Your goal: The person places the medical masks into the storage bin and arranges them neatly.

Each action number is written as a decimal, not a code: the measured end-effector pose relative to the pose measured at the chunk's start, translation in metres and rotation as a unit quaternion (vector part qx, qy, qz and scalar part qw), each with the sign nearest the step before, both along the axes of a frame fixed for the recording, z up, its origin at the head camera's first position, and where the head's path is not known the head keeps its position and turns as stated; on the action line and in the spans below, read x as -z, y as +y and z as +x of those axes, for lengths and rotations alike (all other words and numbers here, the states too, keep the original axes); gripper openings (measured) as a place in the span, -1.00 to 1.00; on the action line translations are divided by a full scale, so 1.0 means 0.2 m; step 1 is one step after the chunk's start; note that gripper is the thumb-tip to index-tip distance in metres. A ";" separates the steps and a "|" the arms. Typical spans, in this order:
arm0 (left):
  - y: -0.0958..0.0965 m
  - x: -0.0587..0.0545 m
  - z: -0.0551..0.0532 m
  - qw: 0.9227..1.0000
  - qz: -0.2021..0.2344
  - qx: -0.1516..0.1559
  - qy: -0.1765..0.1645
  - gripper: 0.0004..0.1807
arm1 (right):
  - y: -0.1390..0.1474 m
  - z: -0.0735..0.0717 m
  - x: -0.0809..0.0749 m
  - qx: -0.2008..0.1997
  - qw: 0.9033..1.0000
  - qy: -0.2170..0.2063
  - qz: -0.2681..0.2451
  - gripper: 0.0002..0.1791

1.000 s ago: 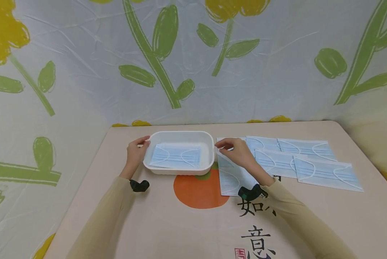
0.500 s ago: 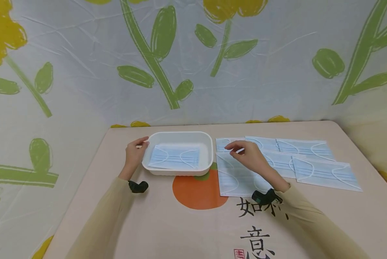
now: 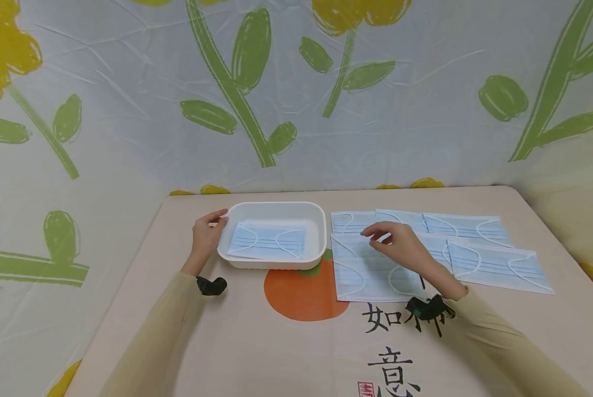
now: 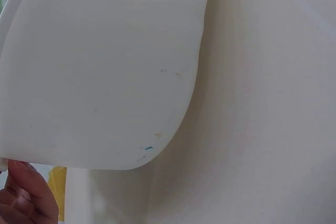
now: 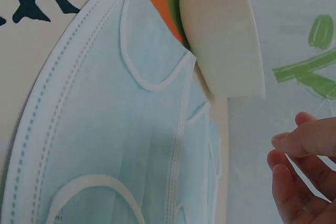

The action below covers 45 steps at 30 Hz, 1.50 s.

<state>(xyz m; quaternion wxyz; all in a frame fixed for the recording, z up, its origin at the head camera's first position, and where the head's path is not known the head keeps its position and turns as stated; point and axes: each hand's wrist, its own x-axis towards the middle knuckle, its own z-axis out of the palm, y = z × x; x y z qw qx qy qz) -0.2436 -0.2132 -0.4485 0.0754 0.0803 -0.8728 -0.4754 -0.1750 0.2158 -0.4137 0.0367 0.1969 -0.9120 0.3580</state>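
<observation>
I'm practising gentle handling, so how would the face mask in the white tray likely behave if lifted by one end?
The face mask would probably sag, since it looks like thin, pleated sheet material. Lying so flat, it is likely very light. Its slack ear loops may dangle or catch as it leaves the white tray.

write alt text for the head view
A person's left-hand grip holds a white plastic tray with at least one blue face mask inside. The right-hand grip hovers, holding nothing, over more masks spread on the table.
</observation>
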 end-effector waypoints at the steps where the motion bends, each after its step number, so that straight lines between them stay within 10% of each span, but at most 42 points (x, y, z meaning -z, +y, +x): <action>1: 0.00 0.00 0.00 1.000 0.000 -0.001 0.000 -0.64 | 0.01 0.00 0.00 0.000 1.000 -0.001 0.003 -0.75; 45: 0.00 0.00 0.00 1.000 -0.009 -0.003 0.007 -0.66 | 0.40 0.12 0.12 0.062 0.997 -0.023 0.037 -0.68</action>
